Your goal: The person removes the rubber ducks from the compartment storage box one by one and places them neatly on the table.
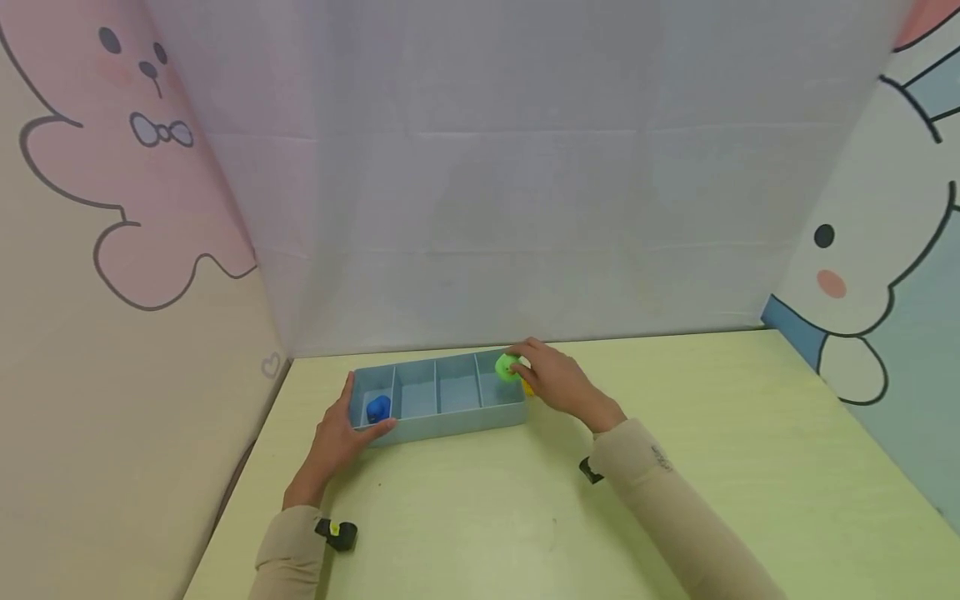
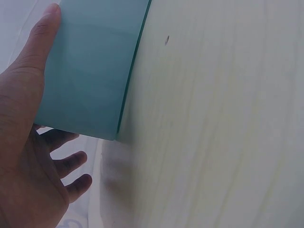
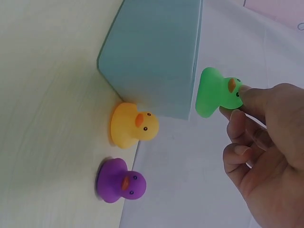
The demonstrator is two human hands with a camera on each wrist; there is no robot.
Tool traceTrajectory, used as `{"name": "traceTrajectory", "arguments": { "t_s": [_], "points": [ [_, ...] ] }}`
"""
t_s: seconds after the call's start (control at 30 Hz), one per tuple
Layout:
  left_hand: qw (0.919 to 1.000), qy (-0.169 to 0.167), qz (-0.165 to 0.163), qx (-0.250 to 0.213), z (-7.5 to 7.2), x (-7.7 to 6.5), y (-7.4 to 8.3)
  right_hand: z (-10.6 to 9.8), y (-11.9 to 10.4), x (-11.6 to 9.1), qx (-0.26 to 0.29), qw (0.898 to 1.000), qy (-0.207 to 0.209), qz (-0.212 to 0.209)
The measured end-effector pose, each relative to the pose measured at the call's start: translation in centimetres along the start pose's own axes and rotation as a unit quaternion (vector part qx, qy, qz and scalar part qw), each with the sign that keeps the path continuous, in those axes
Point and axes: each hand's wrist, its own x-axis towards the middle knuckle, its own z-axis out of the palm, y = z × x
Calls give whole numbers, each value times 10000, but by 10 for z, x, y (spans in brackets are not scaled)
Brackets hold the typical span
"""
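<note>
My right hand (image 1: 558, 382) pinches a green rubber duck (image 3: 218, 92) by its head, over the rightmost compartment of a blue-grey divided box (image 1: 450, 425). The left hand (image 1: 335, 437) rests at the box's left end, thumb along the front wall and fingers at the end wall; in the left wrist view its other fingers spread apart below the box corner. A blue rubber duck (image 1: 378, 408) sits in the leftmost compartment. Just past the box's right end stand a yellow duck (image 3: 128, 126) and a purple duck (image 3: 116, 180), the purple one hidden in the head view.
The box stands on a pale yellow table (image 1: 480, 517). A white curtain (image 1: 480, 183) hangs behind the table's back edge, and cartoon-printed panels (image 1: 885, 275) stand at both sides. Two compartments lie between the blue duck and the rightmost one.
</note>
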Motion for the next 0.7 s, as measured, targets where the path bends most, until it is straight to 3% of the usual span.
{"name": "traceTrajectory", "arguments": {
  "t_s": [0.7],
  "points": [
    [10000, 32, 48, -43, 1, 0, 2, -20, 38, -23, -213, 9988, 19, 439]
  ]
}}
